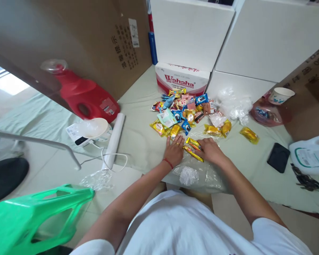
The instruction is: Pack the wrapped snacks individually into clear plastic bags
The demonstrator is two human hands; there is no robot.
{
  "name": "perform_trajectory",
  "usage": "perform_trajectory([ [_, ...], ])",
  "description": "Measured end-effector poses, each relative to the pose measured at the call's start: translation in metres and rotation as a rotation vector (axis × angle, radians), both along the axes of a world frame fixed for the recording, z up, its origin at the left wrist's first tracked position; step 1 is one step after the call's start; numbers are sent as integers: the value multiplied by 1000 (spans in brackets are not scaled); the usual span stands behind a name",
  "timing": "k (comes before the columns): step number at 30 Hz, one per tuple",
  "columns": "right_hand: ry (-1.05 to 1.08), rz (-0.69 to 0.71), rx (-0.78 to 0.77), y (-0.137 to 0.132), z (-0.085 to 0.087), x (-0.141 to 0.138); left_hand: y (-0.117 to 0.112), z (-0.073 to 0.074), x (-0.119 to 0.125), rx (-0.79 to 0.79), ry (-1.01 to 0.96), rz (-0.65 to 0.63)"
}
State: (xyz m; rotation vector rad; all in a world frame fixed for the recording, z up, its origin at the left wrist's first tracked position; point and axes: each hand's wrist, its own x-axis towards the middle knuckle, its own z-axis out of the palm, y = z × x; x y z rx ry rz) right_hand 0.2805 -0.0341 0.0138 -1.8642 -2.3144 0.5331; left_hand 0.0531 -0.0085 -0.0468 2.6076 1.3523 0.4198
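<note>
packets (192, 153) in yellow wrap touch our right hand (210, 151), its grip unclear, while our left hand (174, 150) lies flat, unclenched.

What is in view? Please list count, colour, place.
Wrapped snacks: many, multicoloured, centre
Box: one, white and red, behind snacks
Jug: one, red, left
Paper cups: two, white, left and right
Roll: one, white, left
Stool: one, green, lower left
Phone: one, black, right
Bottle: one, white, right
Plastic bags: several, clear, near snacks
Cardboard pieces: two, brown, both sides
Boards: several, white, back
Cloth: one, pale green, under snacks
Left hand: one, bare, near snacks
Right hand: one, bare, touching yellow packets
</note>
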Motion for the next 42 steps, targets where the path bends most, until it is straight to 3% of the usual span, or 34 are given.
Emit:
perform_trajectory([
  [3,-206,-54,1,-7,4,-30,0,0,1,11,13,1],
  [6,-263,-4,-77,-3,8,-44,-1,0,1,24,31,15],
  [11,-236,126,-166,2,15,-18,-5,1,0,38,31,40],
  [15,-144,196,-135,0,21,2,-6,1,0,15,-26,39],
  [21,-235,263,-120,-1,18,-24,6,0,-13,-94,-203,90],
  [24,-252,244,-130,-1,12,-33,8,-1,-25,-73,-280,98],
  [35,-77,175,16,-4,14,-21,1,-8,-31,74,-377,135],
  [38,31,129,133,-22,19,-6,-3,3,-43,166,-468,71],
  [42,220,176,192,-80,23,22,-22,21,-79,142,-585,-258],
])
